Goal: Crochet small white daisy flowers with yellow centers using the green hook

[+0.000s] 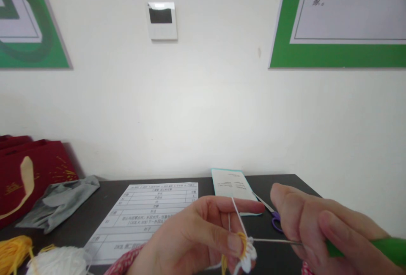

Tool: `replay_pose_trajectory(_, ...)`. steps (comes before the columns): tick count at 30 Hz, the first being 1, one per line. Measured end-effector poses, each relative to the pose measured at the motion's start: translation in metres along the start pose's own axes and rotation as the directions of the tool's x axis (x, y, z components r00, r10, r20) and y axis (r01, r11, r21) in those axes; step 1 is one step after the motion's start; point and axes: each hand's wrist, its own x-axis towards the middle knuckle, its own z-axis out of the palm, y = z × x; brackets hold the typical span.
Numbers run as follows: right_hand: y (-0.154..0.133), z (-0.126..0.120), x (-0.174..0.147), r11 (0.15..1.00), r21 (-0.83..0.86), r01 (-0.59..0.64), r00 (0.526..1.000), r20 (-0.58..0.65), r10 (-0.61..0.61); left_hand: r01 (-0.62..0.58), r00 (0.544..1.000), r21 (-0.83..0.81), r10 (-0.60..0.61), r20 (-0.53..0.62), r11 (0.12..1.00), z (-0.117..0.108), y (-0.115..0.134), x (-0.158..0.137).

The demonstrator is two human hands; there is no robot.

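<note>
Left hand (pixel 203 230): pinched on white-yellow crochet piece (pixel 249 256), 5 o'clock in view, over desk (pixel 111 190). Right hand (pixel 317 228): clamped on green-handled hook (pixel 274 240), touching piece at 3 o'clock. White yarn ball (pixel 58 261): at piece's 9 o'clock.

the hook tip (pixel 255 240) is indistinct at the crocheted piece (pixel 248 260), and the left hand (pixel 207 232) partly hides the printed sheet (pixel 133 220).

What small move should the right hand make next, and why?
Probably catch the white strand with the green-handled hook: the left hand holds it straight above the small crocheted piece, and the right hand holds the hook at that piece.
</note>
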Motion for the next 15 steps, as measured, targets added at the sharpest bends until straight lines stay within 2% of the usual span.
replay_pose_trajectory(4,0.003,0.004,0.007,0.962,0.237,-0.135,0.984,-0.084,0.159,0.010,0.998,0.044,-0.008,-0.060,0.999,0.005,0.001,-0.002)
replay_pose_trajectory(7,0.009,0.009,0.010,0.904,0.374,-0.209,0.955,-0.121,0.271,-0.038,0.980,0.116,0.060,-0.191,0.993,0.013,0.004,-0.004)
replay_pose_trajectory(9,0.013,0.013,0.010,0.870,0.430,-0.240,0.937,-0.131,0.324,-0.105,0.943,0.166,0.151,-0.298,0.981,0.019,0.006,-0.005)
replay_pose_trajectory(11,0.016,0.017,0.009,0.855,0.455,-0.248,0.925,-0.152,0.349,-0.173,0.886,0.230,0.253,-0.388,0.958,0.025,0.006,-0.005)
replay_pose_trajectory(13,0.020,0.021,0.008,0.867,0.440,-0.232,0.928,-0.166,0.333,-0.218,0.828,0.291,0.335,-0.450,0.931,0.030,0.004,-0.006)
replay_pose_trajectory(15,0.024,0.024,0.006,0.902,0.388,-0.190,0.947,-0.171,0.273,-0.238,0.793,0.319,0.373,-0.482,0.917,0.033,0.002,-0.007)
